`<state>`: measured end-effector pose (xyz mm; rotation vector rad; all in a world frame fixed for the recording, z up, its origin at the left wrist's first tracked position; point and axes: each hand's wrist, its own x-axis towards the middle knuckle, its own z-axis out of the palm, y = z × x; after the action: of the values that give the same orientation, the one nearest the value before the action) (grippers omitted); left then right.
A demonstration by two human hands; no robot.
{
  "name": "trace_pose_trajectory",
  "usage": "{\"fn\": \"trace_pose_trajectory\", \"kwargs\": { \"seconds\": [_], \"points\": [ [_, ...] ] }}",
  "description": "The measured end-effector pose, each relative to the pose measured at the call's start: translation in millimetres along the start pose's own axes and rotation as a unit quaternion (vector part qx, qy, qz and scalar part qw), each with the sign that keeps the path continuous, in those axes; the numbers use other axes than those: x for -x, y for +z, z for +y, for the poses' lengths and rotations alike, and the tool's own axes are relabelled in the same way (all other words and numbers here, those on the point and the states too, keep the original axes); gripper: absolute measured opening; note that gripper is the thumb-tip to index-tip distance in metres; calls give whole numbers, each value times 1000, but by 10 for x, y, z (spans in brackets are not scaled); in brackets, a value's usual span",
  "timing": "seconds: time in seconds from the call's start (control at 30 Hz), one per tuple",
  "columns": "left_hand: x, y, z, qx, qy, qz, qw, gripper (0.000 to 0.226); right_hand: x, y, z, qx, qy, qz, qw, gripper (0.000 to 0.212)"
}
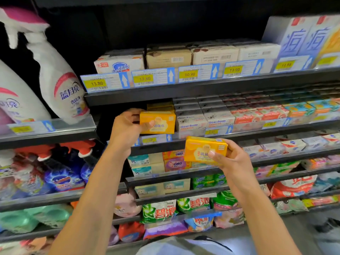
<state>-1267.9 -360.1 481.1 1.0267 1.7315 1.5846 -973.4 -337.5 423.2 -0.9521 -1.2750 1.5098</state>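
I face a shop shelf of soaps. My left hand (127, 127) grips a yellow soap box (161, 123) by its left end, at the front of the second shelf (248, 134), in front of more yellow boxes (160, 105) stacked behind it. My right hand (230, 159) holds a second yellow soap box (200, 150) lower down, in front of the shelf edge, thumb across its front face and fingers behind it. Both boxes face me, label side out.
White Goat Soap boxes (191, 122) sit right of the yellow ones. The top shelf (165, 92) carries Safeguard and brown boxes with yellow price tags. White spray bottles (58, 85) stand at the left. Detergent bags (160, 212) fill the lower shelves.
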Motion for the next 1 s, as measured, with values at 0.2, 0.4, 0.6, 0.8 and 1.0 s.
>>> {"fn": "trace_pose_trajectory", "kwargs": {
  "seconds": [0.2, 0.4, 0.6, 0.8, 1.0],
  "points": [
    [-162, 36, -81, -68, 10, -28, 997, 41, 30, -25, 220, -4, -16, -5, 1000, 51],
    [-375, 42, -212, -148, 4, -34, 988, 39, 13, -59, 442, -17, -24, 3, 1000, 46],
    [-530, 46, -282, -246, 6, -42, 968, 46, -22, -37, 567, -19, -27, 5, 999, 48],
    [-540, 88, -186, -432, 60, -31, 899, 51, -59, -7, 627, -14, -22, 2, 1000, 54],
    [-595, 150, -154, -431, 71, -7, 900, 54, -71, -10, 649, -11, -17, -3, 1000, 54]
  ]
}}
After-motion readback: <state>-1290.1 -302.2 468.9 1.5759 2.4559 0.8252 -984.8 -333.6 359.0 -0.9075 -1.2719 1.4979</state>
